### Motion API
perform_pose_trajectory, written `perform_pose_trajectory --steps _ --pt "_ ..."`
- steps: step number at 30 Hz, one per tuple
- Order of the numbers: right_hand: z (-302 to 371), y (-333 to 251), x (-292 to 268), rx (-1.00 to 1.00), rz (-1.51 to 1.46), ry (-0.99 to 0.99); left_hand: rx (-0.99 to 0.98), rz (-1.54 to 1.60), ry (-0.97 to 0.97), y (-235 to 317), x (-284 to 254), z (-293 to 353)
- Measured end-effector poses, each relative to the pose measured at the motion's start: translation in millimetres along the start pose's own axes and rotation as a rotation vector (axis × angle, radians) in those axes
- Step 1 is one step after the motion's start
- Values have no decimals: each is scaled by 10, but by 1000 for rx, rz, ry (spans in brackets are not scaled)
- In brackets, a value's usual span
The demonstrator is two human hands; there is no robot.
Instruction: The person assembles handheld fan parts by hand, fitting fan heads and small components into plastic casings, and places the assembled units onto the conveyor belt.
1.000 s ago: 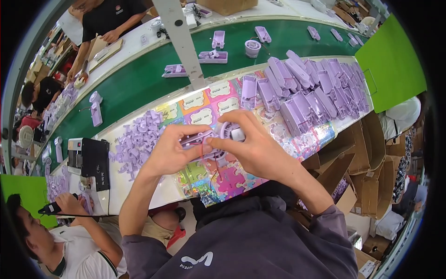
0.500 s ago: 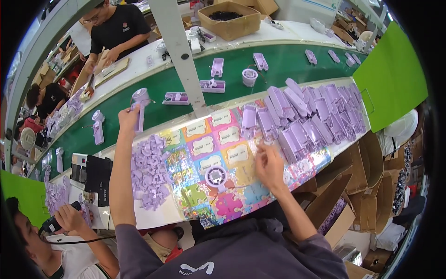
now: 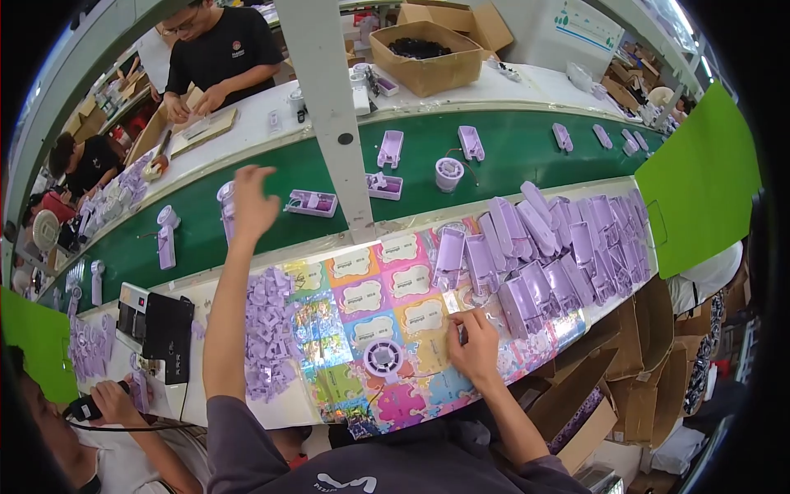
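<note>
My left hand reaches over the green conveyor belt, its fingers spread and nothing in them. Just beside it, partly hidden behind the wrist, lies a lilac handheld fan body on the belt. My right hand is curled low over the colourful printed sheet. A small dark bit shows between its fingers, too little to name. To the left of that hand, a round lilac fan head with a spoked ring and a thin wire lies on the sheet. Open lilac housing shells are nearest above my right hand.
Small lilac parts form a heap left of the sheet. More shells are stacked to the right. A grey post rises between bench and belt. Co-workers sit across the belt and at lower left. Cardboard boxes stand at right.
My left hand has let go of the lilac fan body, which now rests on the belt, and has opened. My right hand has moved slightly down and curled more. The whole view has shifted a little.
</note>
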State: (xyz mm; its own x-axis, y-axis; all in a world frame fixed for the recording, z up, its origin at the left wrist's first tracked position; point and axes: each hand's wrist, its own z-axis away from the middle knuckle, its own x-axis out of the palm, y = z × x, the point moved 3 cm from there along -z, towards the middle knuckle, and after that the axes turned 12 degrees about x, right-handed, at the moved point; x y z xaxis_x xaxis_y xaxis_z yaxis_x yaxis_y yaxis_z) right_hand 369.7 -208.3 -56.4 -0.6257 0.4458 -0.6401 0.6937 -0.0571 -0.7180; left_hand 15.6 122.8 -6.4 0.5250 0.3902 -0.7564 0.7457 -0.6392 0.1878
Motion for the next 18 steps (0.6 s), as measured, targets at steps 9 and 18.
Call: perform_pose_trajectory --steps 9,18 --pt "1 5 24 51 -38 1 16 18 -484 309 437 -23" --pt "-6 65 -26 68 -29 -9 366 417 -638 1167 -316 89"
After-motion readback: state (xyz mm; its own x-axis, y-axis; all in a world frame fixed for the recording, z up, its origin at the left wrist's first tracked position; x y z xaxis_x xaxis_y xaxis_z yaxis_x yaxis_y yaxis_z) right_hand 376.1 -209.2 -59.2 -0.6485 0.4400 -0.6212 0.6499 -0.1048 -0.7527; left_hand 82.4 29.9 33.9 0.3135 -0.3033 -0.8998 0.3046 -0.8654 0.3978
